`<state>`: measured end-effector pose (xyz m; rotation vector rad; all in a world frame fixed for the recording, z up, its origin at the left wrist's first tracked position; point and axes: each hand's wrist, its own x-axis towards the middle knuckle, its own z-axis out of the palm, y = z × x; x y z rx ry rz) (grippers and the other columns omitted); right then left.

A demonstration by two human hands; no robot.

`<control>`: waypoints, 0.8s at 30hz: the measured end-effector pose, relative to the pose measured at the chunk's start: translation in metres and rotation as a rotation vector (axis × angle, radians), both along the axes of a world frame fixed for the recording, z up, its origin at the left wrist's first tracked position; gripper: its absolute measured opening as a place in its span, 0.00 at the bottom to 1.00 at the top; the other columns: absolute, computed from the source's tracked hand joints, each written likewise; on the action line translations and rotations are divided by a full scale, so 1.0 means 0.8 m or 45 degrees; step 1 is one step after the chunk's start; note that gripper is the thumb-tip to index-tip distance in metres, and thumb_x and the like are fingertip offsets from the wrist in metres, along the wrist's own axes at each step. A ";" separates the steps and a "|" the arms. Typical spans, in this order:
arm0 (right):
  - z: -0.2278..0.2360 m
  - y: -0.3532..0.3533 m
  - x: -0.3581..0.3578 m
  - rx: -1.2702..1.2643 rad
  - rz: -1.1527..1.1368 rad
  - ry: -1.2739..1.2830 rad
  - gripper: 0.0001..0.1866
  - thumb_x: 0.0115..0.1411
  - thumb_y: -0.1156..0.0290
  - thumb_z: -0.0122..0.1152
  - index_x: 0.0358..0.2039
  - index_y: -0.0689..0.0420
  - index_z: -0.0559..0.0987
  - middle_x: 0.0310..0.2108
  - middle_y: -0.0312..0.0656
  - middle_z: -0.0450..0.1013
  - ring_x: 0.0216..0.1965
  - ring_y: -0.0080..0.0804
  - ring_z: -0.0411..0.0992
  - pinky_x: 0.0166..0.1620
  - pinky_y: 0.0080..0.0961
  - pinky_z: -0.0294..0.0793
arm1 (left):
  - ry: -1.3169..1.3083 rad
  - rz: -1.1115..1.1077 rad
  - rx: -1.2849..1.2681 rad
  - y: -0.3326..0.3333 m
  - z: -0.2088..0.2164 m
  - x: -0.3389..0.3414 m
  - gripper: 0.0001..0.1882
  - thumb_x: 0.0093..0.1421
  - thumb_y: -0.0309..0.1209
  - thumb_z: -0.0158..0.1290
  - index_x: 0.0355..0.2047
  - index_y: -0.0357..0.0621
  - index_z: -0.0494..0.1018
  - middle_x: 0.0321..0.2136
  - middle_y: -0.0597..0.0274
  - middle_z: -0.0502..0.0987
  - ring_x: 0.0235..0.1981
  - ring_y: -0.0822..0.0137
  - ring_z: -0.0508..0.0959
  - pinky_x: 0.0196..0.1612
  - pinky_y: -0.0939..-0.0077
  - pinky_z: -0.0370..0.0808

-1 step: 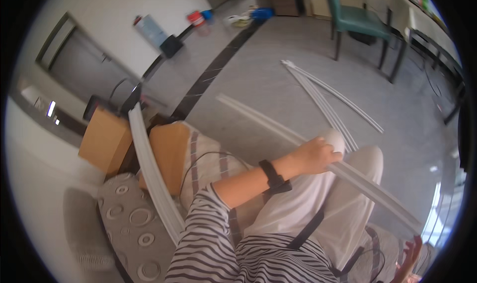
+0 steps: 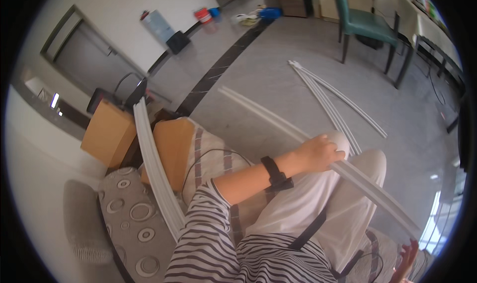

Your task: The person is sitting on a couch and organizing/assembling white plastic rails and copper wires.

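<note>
My left hand (image 2: 320,153), with a black band on its wrist, is closed round a long, thin white plastic strip (image 2: 375,191) with lengthwise grooves. The strip slants across my knees, one end out over the floor to the upper left, the other toward the lower right. Close to that lower end, my right hand (image 2: 408,260) shows only partly at the rim of the view. Its fingers are stretched and apart, near the strip's tip; whether they touch it I cannot tell. A bundle of similar white strips (image 2: 155,168) leans at my left side.
More white strips (image 2: 328,101) lie on the grey floor ahead. Cardboard boxes (image 2: 110,134) stand at the left by the patterned sofa (image 2: 126,208). A green chair (image 2: 367,22) and a table (image 2: 432,34) are at the far right; a red bucket (image 2: 202,15) stands by the wall.
The whole view has shifted slightly, so the room sits a little further right in the picture. My left hand keeps its hold on the strip; the right hand has hardly moved.
</note>
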<state>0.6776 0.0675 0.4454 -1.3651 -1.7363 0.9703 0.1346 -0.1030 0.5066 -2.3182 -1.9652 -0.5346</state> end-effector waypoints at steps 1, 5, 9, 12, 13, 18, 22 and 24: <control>-0.001 0.003 -0.017 -0.073 0.082 0.033 0.26 0.59 0.60 0.55 0.56 0.57 0.68 0.48 0.41 0.71 0.37 0.25 0.70 0.35 0.23 0.69 | 0.068 0.009 0.049 -0.014 0.004 -0.009 0.13 0.42 0.28 0.59 0.31 0.50 0.71 0.21 0.65 0.71 0.27 0.63 0.74 0.36 0.68 0.67; 0.005 -0.008 -0.052 -0.346 0.237 0.154 0.31 0.63 0.53 0.50 0.60 0.58 0.62 0.56 0.47 0.64 0.51 0.37 0.63 0.49 0.37 0.65 | 0.323 0.024 0.125 -0.056 0.046 -0.069 0.10 0.45 0.27 0.55 0.30 0.52 0.72 0.19 0.68 0.68 0.25 0.66 0.72 0.33 0.71 0.65; 0.008 -0.038 -0.090 -0.570 0.346 0.268 0.35 0.65 0.48 0.46 0.63 0.60 0.58 0.62 0.51 0.58 0.61 0.46 0.58 0.60 0.47 0.63 | 0.622 0.070 0.086 -0.105 0.079 -0.100 0.07 0.49 0.26 0.52 0.29 0.52 0.72 0.17 0.69 0.65 0.22 0.68 0.69 0.31 0.74 0.63; 0.068 -0.093 -0.169 -0.175 0.408 0.531 0.30 0.66 0.54 0.48 0.61 0.61 0.61 0.60 0.50 0.62 0.56 0.48 0.64 0.52 0.49 0.70 | 0.745 0.005 0.175 -0.113 0.092 -0.092 0.05 0.49 0.26 0.51 0.27 0.51 0.71 0.17 0.70 0.63 0.21 0.70 0.66 0.29 0.76 0.62; 0.093 -0.119 -0.197 -0.131 0.564 0.375 0.30 0.63 0.56 0.52 0.60 0.61 0.62 0.57 0.52 0.65 0.54 0.49 0.66 0.50 0.48 0.70 | 0.749 0.013 0.175 -0.115 0.094 -0.087 0.05 0.49 0.26 0.51 0.27 0.51 0.71 0.17 0.70 0.63 0.21 0.70 0.66 0.29 0.76 0.62; 0.129 -0.170 -0.279 0.584 1.225 -0.666 0.32 0.50 0.60 0.69 0.53 0.59 0.70 0.36 0.57 0.73 0.39 0.54 0.71 0.35 0.37 0.75 | 0.720 -0.116 0.408 -0.109 0.097 -0.062 0.04 0.48 0.27 0.53 0.25 0.49 0.69 0.17 0.69 0.60 0.21 0.71 0.64 0.28 0.76 0.63; 0.093 -0.179 -0.269 0.136 1.209 -0.767 0.25 0.50 0.61 0.69 0.45 0.60 0.73 0.20 0.50 0.74 0.17 0.50 0.71 0.20 0.39 0.70 | 0.621 -0.002 0.342 -0.108 0.115 -0.055 0.08 0.49 0.24 0.52 0.31 0.46 0.73 0.26 0.66 0.69 0.31 0.68 0.71 0.38 0.75 0.68; 0.085 -0.179 -0.267 -0.338 1.152 -0.558 0.21 0.52 0.65 0.63 0.45 0.61 0.73 0.24 0.53 0.74 0.23 0.51 0.73 0.24 0.40 0.71 | 0.540 0.102 0.531 -0.103 0.128 -0.048 0.16 0.51 0.24 0.53 0.42 0.44 0.70 0.38 0.59 0.68 0.42 0.64 0.69 0.47 0.70 0.67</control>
